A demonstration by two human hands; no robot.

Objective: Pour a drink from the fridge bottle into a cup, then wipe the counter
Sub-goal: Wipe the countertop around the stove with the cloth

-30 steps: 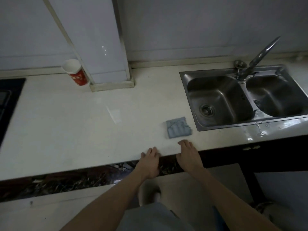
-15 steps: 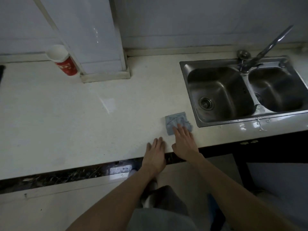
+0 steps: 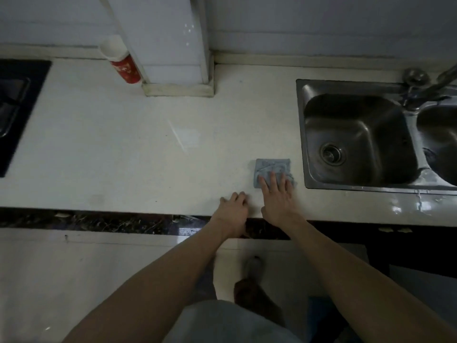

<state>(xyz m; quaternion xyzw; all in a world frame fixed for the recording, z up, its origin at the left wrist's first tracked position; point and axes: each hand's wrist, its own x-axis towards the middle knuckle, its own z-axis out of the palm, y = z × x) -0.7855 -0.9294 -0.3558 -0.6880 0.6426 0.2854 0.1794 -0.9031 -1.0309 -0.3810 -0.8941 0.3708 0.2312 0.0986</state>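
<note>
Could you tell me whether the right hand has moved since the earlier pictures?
Yes. The right hand went forward from the counter edge onto the cloth, which stays beside the sink.

One cup [image 3: 122,63] at eleven o'clock; one cloth [image 3: 272,167] at three; two basins [image 3: 358,125] farther out at three; one tap [image 3: 442,80] at two; two hands, left hand [image 3: 232,211] and right hand [image 3: 278,201], at six.

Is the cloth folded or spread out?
Folded: the cloth lies as a compact square with a fold line across it, right hand flat on it.
</note>
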